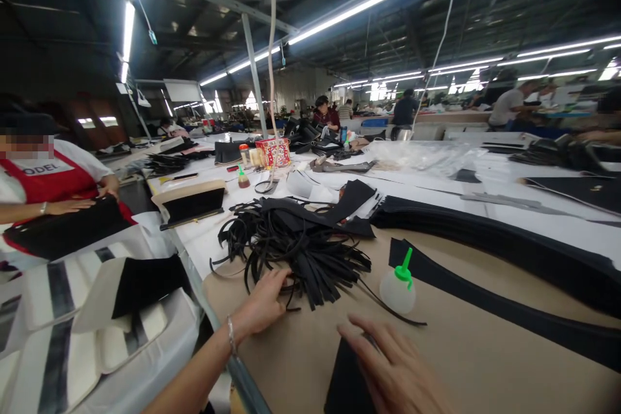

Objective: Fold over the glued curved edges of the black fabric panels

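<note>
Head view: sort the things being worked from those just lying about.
In hand: left hand on the black strip pile; right hand flat on a black piece; glue bottle close by.
Lying about: patterned tin, small bottle, clear plastic bag, long black bands.

open counter to the right, clutter ahead

the bare brown counter (485, 362) between the right hand (392, 369) and the long black band (485, 301) lies open, and so does the patch between the two hands. straight ahead the heap of black strips (301, 246) blocks the way, with the left hand (264, 301) touching its near edge. the glue bottle (398, 286) stands upright just right of the heap, near the right hand, and one loose strip trails past its foot. a hanging cord (272, 77) drops to the counter beyond the heap.
</note>
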Tool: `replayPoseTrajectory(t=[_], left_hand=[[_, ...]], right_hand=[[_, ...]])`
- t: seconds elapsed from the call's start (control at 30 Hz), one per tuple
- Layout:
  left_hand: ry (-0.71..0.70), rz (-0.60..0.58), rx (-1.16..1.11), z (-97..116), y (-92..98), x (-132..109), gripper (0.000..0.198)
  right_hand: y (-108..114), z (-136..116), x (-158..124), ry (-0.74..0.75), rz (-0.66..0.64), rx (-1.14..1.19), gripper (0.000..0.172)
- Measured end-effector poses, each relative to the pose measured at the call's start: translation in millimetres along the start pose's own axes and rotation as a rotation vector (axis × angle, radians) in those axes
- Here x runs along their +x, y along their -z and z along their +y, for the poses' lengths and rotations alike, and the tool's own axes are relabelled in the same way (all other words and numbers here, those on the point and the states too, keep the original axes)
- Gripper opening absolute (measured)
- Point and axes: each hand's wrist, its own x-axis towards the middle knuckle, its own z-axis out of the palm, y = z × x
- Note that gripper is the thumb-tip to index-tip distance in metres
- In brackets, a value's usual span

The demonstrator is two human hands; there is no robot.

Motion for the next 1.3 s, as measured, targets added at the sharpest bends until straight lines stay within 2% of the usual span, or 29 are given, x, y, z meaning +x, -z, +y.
replayPoseTrajectory(t=[0.07, 0.1, 0.17, 0.23, 0.3, 0.4, 0.53, 0.6, 0.67, 0.77, 0.97, 1.1, 1.17, 1.23, 1.3], left_hand=[[-0.011, -0.009, 0.011, -4, 4.5, 3, 0.074], [-0.02, -0.024, 0.017, -6, 7.2, 5, 0.073], [-0.052, -0.079, 0.026, -10, 13.3, 8, 0.066], [-0.087, -0.142, 0.035, -14, 19.7, 8, 0.061], [-0.098, -0.174, 0.049, -17, 25.4, 6, 0.064], [-0.083, -0.183, 0.08, -20, 30.2, 4, 0.049], [-0.063, -0.176, 0.127, -23, 30.2, 8, 0.022], [-0.059, -0.164, 0.135, -24, 32.7, 11, 0.017], [-0.055, -0.145, 0.116, -27, 41.5, 16, 0.015], [-0.028, -0.12, 0.039, -37, 67.8, 24, 0.014], [0.004, -0.068, -0.105, -56, 135.9, 32, 0.021], [-0.03, -0.027, -0.229, -40, 180.7, 29, 0.025], [-0.051, 0.073, -0.367, -23, 199.6, 30, 0.025], [-0.085, 0.245, -0.441, -3, 208.8, 35, 0.025], [-0.141, 0.362, -0.336, 18, 201.8, 43, 0.023]], right_hand=[[-7, -5, 58, -0.036, -0.106, 0.004, 0.065], [-12, -8, 84, -0.038, -0.17, 0.013, 0.066], [-25, -11, 125, -0.055, -0.293, 0.021, 0.057], [-43, -6, 151, -0.065, -0.358, 0.018, 0.047], [-59, 5, 163, -0.078, -0.399, 0.004, 0.042], [-76, 23, 166, -0.106, -0.446, -0.026, 0.042], [-82, 43, 168, -0.139, -0.439, -0.054, 0.041], [-83, 51, 173, -0.156, -0.432, -0.062, 0.033], [-85, 60, 179, -0.168, -0.425, -0.062, 0.031], [-89, 73, 185, -0.169, -0.405, -0.05, 0.033], [-97, 91, 180, -0.192, -0.337, -0.028, 0.036], [-103, 92, 175, -0.218, -0.286, -0.017, 0.036], [-105, 90, 175, -0.233, -0.26, -0.009, 0.035], [-105, 87, 175, -0.246, -0.235, 0.009, 0.036], [-104, 83, 174, -0.256, -0.213, 0.04, 0.034]])
